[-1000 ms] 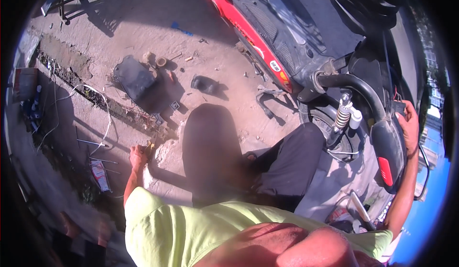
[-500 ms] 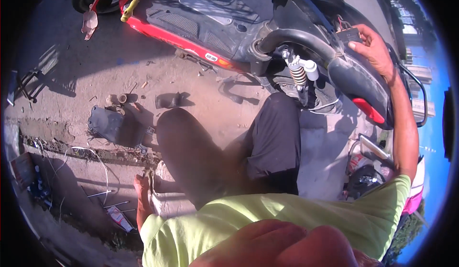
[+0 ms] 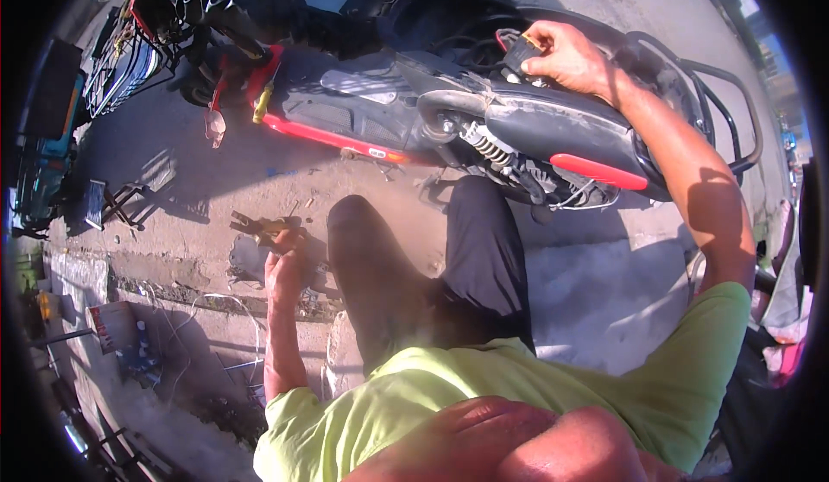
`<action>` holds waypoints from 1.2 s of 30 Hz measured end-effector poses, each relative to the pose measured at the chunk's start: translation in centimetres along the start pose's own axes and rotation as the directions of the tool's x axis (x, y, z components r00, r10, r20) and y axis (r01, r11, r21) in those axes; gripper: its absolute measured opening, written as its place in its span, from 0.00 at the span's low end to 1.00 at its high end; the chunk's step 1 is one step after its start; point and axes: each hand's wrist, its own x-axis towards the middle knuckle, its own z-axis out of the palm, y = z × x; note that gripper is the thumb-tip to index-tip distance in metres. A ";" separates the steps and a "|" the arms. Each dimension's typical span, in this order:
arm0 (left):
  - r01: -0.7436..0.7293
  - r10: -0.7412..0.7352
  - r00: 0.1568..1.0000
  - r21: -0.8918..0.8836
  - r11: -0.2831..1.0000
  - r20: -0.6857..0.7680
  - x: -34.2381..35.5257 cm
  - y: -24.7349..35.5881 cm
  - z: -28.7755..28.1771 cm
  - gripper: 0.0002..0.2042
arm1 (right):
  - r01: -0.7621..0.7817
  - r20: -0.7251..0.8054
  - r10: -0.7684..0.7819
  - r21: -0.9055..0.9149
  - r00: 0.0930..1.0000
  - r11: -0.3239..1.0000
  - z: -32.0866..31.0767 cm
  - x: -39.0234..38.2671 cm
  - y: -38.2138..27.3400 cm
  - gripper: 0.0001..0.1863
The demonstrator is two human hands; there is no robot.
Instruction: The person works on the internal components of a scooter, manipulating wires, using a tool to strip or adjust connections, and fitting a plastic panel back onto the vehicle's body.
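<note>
head view: pinching a small black box (image 3: 521,56) between thumb and fingers of the right hand (image 3: 573,61), at the uncovered rear body of the scooter (image 3: 561,126), though cannot tell whether touching or just above it. gripping a brownish metal tool (image 3: 250,224) in the closed left hand (image 3: 288,252), apart from the scooter on its near side, too blurred to name its kind; showing also a yellow-handled screwdriver (image 3: 262,107) at the scooter's footboard edge and a grey casing (image 3: 248,256) on the ground, near side of the scooter.
</note>
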 end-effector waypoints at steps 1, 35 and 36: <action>-0.054 0.054 0.998 0.037 0.998 0.014 -0.8 2.3 3.9 0.19 | 0.035 -0.015 -0.036 -0.016 0.999 0.999 0.2 0.2 0.0 0.16; -0.431 0.080 0.095 0.114 -0.895 0.992 4.3 27.7 41.4 0.29 | -0.118 -0.081 0.137 0.206 0.987 0.972 -0.5 1.6 2.0 0.17; -0.380 0.058 0.097 0.091 -0.920 0.994 4.0 27.5 42.0 0.28 | -0.117 -0.082 0.135 0.196 0.987 0.974 -0.2 1.7 2.2 0.17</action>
